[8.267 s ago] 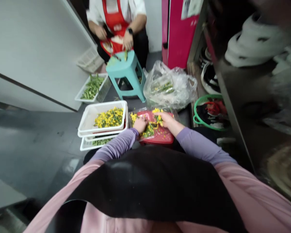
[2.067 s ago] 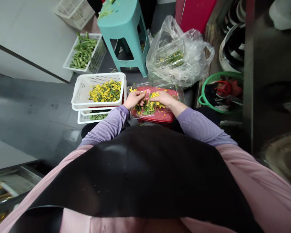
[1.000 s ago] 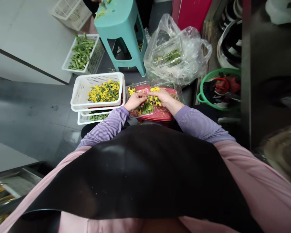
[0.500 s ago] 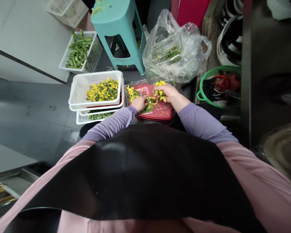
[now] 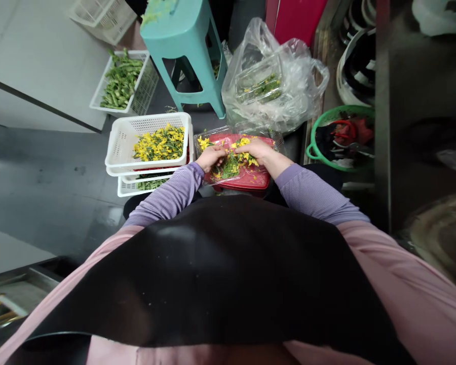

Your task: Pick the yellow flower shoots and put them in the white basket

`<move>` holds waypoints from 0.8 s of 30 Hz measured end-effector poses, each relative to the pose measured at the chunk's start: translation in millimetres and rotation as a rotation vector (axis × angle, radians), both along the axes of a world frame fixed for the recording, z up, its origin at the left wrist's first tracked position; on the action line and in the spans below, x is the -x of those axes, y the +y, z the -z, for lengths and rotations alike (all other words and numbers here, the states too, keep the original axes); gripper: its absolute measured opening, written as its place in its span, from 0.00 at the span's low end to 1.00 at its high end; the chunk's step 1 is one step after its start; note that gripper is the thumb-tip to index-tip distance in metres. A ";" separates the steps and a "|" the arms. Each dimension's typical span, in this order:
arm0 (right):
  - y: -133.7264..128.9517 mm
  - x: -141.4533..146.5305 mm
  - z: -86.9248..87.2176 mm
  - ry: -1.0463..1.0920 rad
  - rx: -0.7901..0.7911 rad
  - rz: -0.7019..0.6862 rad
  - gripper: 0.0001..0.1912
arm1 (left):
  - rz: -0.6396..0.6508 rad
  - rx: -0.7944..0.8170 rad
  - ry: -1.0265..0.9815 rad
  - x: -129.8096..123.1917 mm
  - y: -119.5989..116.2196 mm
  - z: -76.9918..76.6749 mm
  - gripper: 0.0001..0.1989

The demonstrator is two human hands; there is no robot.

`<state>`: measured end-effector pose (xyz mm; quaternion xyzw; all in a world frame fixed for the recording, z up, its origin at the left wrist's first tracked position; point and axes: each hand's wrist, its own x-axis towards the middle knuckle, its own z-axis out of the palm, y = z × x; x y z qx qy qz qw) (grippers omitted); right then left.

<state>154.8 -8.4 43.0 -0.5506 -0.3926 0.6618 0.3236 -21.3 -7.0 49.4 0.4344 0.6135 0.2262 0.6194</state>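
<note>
A clear plastic clamshell box [image 5: 228, 177] lies spread on a red stool [image 5: 258, 181] in front of me, with yellow flowers and green stems in it. My right hand [image 5: 259, 150] is closed on a bunch of yellow flowers [image 5: 247, 156] above the box. Close by on the left, my left hand [image 5: 212, 156] has its fingers pinched together over the box, at the stems. What sits between those fingertips is too small to make out. More yellow flowers [image 5: 204, 143] rest at the box's far left corner.
Left of the stool, stacked white baskets [image 5: 114, 147] hold yellow flowers on top. Behind stand a turquoise stool [image 5: 182, 35], a basket of green stalks [image 5: 148, 76] and a plastic bag [image 5: 292, 109] with a filled clear box [image 5: 260, 83]. A green basin [image 5: 315, 137] is at right.
My left hand has lifted from the box and shifted slightly left. My right hand has moved left with the flowers, so both hands are now closer together.
</note>
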 end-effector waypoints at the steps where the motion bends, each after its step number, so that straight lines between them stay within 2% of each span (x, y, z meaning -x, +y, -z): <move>1: -1.8 2.6 -2.5 0.006 0.015 -0.004 0.12 | 0.021 -0.003 -0.053 0.7 -0.2 -6.3 0.07; 5: -7.8 11.3 -14.4 0.105 0.079 -0.026 0.08 | -0.003 0.001 -0.221 -5.1 -7.4 -26.2 0.11; 8: -8.1 13.0 -17.0 0.156 0.091 0.000 0.06 | -0.068 0.003 -0.270 -9.2 -19.0 -32.4 0.11; 10: -7.2 12.7 -14.7 0.155 0.084 0.018 0.06 | -0.076 -0.025 -0.235 -9.6 -27.3 -32.8 0.11; 14: -5.7 12.6 -8.1 0.171 0.080 0.059 0.06 | 0.000 -0.079 -0.098 -10.0 -36.9 -31.8 0.11; 20: -6.7 11.0 -11.1 0.227 0.151 0.048 0.05 | 0.094 -0.197 -0.022 -6.4 -34.3 -32.9 0.06; 22: -6.6 9.3 -13.6 0.232 0.205 0.031 0.06 | 0.139 -0.200 0.004 -0.2 -31.1 -27.9 0.05; 24: -5.8 7.2 -15.6 0.240 0.225 0.063 0.07 | 0.242 -0.203 0.173 7.0 -27.3 -17.3 0.09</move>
